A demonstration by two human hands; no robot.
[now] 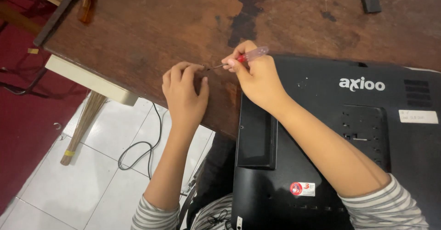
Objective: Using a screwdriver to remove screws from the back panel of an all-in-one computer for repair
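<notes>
Right hand (259, 76), grip closed on a small screwdriver (241, 59) by its red-and-clear handle, over the wooden surface (151, 23); left hand (183, 92) pinches near its tip. The tool looks light, rigid, thin-shafted: best held at the handle.

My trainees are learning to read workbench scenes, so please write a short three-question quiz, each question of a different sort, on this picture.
1. True or false: the right hand holds a small screwdriver with a red and clear handle.
2. Where does the black monitor casing lie? A) on the floor B) face down on the wooden table C) upright
3. Fill in: the screwdriver's tip meets the fingertips of the ___ hand.

Key: 1 true; 2 B; 3 left.
</notes>
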